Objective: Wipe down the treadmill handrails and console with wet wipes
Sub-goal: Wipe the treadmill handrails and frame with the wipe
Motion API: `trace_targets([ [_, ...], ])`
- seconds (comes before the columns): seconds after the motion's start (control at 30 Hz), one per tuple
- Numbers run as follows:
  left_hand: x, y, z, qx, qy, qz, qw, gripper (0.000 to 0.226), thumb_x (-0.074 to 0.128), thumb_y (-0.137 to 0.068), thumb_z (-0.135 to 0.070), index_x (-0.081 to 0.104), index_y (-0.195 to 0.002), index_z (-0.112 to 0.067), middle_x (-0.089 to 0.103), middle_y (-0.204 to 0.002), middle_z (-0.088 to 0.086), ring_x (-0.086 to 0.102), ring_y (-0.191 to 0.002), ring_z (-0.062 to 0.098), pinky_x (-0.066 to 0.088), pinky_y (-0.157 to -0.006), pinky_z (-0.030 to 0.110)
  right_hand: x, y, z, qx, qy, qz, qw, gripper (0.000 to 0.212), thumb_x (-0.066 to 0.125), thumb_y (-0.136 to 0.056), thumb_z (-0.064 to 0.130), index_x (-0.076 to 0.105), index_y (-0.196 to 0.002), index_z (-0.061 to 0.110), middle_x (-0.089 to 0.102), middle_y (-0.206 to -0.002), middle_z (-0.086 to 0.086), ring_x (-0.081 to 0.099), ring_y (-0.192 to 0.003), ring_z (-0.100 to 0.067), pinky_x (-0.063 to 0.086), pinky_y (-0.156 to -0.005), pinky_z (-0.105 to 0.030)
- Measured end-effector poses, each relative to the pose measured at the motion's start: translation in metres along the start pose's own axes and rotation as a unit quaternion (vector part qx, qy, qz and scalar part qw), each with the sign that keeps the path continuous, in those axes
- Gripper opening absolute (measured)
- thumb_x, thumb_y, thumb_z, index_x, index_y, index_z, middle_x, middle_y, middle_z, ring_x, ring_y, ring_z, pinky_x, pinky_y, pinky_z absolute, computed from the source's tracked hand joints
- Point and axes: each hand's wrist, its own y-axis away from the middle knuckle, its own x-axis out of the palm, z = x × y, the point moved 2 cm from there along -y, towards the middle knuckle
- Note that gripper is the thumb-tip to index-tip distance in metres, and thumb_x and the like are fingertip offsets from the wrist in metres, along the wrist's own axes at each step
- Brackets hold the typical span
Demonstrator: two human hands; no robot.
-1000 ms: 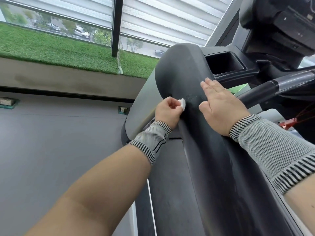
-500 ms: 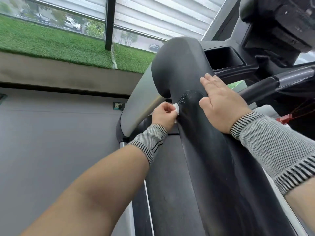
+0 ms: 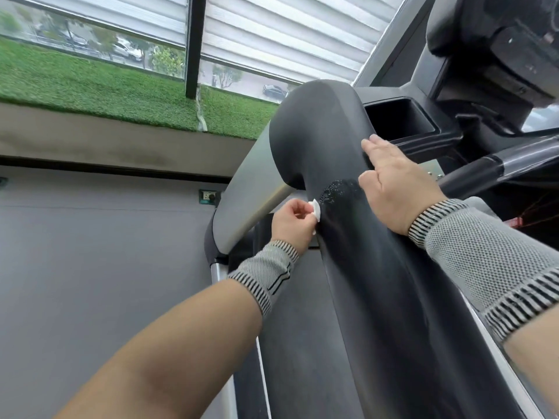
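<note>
Early in the task, by the look of it: left hand (image 3: 292, 220) pinching a folded wet wipe (image 3: 406, 210)... Seemingly early in the task: left hand (image 3: 290, 223) pinching a small white wet wipe (image 3: 315, 209) against the black handrail (image 3: 348, 140), right hand (image 3: 396, 192) flat and straight-fingered atop it, one damp patch (image 3: 338, 192) between, console (image 3: 514, 40) beyond apparently unwiped.

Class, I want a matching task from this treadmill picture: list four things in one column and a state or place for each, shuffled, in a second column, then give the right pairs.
Things:
1. left hand
2. right hand
3. handrail
4. cup holder recess

States or places:
A. lies flat on top of the rail, fingers straight
B. dark, with a wet patch between the hands
C. empty, beside the rail's upper end
D. pinches a white wipe against the rail's side

Pairs: 1-D, 2-A, 3-B, 4-C
</note>
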Motion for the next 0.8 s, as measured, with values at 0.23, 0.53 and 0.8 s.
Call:
trace_targets([
  [0.23, -0.013, -0.002, -0.016, 0.009, 0.006, -0.009, 1.0, 0.031, 0.06, -0.082, 0.007, 0.051, -0.064, -0.017, 0.05, -0.058, -0.004, 0.046, -0.041, -0.004, 0.038, -0.05, 0.008, 0.002, 0.001, -0.001, 0.003, -0.012, -0.018, 1.0, 0.054, 0.032, -0.097, 0.019, 0.022, -0.149, 0.011, 0.016, -0.158, -0.001, 0.01, -0.144, -0.008, 0.004, -0.111, -0.017],
  [0.53, -0.002, -0.008, -0.013, 0.036, -0.033, 0.012, 0.999, 0.033, 0.061, -0.079, 0.003, 0.051, -0.063, -0.024, 0.051, -0.06, -0.009, 0.047, -0.049, -0.004, 0.042, -0.059, 0.012, 0.005, -0.001, 0.0, -0.001, -0.001, -0.012, 1.0, 0.055, 0.033, -0.096, 0.021, 0.022, -0.149, 0.012, 0.016, -0.158, -0.001, 0.008, -0.145, -0.011, 0.005, -0.114, -0.022],
  [0.8, -0.014, -0.015, -0.023, 0.047, -0.049, 0.026, 0.997, 0.033, 0.061, -0.079, 0.005, 0.052, -0.063, -0.023, 0.054, -0.06, -0.003, 0.052, -0.055, 0.007, 0.047, -0.064, 0.024, 0.005, -0.001, -0.002, 0.006, -0.016, -0.016, 1.0, 0.062, 0.026, -0.09, 0.031, 0.025, -0.148, 0.011, 0.019, -0.157, -0.002, 0.011, -0.144, -0.009, 0.003, -0.111, -0.016],
])
